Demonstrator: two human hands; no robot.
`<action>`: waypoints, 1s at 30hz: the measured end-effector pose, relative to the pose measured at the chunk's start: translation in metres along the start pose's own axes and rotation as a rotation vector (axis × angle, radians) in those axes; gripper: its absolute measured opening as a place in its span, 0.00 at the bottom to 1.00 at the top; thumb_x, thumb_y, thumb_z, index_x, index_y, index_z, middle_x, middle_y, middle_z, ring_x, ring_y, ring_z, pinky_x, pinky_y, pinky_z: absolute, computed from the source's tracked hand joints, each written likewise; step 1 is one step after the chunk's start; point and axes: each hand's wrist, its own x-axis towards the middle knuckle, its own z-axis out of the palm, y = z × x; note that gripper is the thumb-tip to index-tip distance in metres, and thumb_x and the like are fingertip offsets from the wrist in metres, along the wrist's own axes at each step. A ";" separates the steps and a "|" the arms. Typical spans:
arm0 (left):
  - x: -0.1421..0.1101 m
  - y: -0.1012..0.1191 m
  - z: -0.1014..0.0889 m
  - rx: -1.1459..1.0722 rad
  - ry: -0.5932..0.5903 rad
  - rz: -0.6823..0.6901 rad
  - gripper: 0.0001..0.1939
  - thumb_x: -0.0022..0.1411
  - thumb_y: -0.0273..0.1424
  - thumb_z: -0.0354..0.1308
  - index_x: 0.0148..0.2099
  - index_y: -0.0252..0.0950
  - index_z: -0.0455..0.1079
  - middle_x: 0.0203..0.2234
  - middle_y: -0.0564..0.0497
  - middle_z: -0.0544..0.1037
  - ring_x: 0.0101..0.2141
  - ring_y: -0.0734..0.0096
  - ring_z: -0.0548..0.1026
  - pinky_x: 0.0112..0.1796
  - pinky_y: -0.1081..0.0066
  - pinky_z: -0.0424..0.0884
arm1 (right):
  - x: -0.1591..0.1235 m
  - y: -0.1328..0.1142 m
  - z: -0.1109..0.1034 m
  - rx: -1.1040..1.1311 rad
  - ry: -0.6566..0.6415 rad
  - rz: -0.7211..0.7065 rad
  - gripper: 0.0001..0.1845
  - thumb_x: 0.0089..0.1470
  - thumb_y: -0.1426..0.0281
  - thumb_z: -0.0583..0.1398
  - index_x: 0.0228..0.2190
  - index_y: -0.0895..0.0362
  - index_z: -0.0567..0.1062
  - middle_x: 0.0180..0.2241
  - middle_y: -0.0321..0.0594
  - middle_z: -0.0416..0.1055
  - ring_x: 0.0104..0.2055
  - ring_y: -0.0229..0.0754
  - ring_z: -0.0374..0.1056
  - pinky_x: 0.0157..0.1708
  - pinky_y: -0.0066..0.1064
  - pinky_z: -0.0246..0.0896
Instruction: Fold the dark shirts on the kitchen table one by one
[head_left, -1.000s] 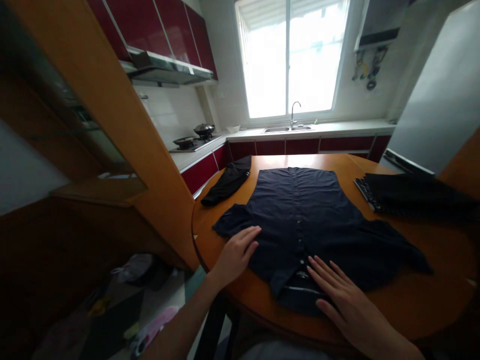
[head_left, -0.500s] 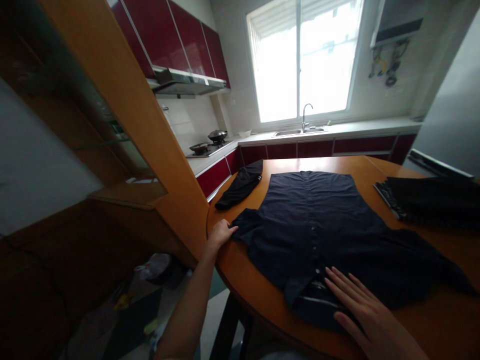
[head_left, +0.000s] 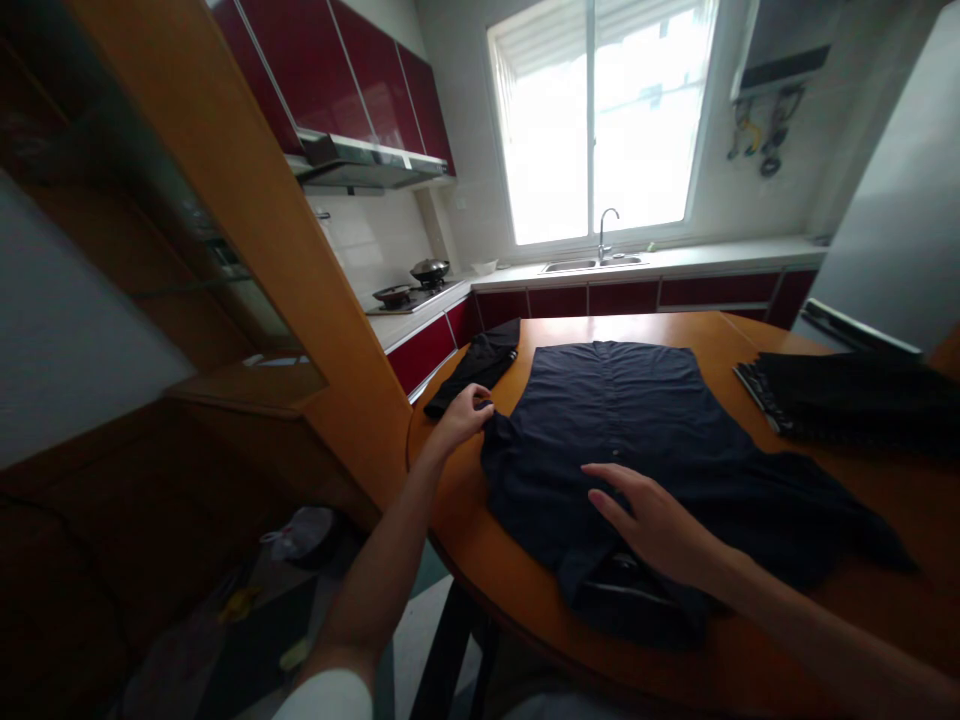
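A dark navy button-up shirt lies spread on the wooden table, its collar toward me and its hem at the far side. My left hand pinches the end of the shirt's left-side sleeve, lifted a little near the table edge. Over the middle of the shirt is my right hand, fingers apart and holding nothing; whether it touches the cloth I cannot tell. The other sleeve stretches out to the right. Inside the open collar some pale marks show.
A black folded garment lies at the table's far left. To the right is a stack of dark folded clothes. A wooden cabinet post rises close by my left arm. Beyond the table are the sink and the stove.
My left hand has moved up and inward, drawing the sleeve end with it. My right hand has left the collar area and moved up-left over the shirt's middle.
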 end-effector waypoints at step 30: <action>0.078 -0.075 0.054 0.225 -0.314 0.341 0.13 0.61 0.38 0.62 0.29 0.34 0.73 0.35 0.47 0.72 0.36 0.66 0.73 0.43 0.67 0.70 | 0.096 0.053 0.067 -0.027 0.168 0.119 0.13 0.58 0.71 0.56 0.38 0.54 0.81 0.40 0.44 0.77 0.42 0.47 0.72 0.46 0.39 0.67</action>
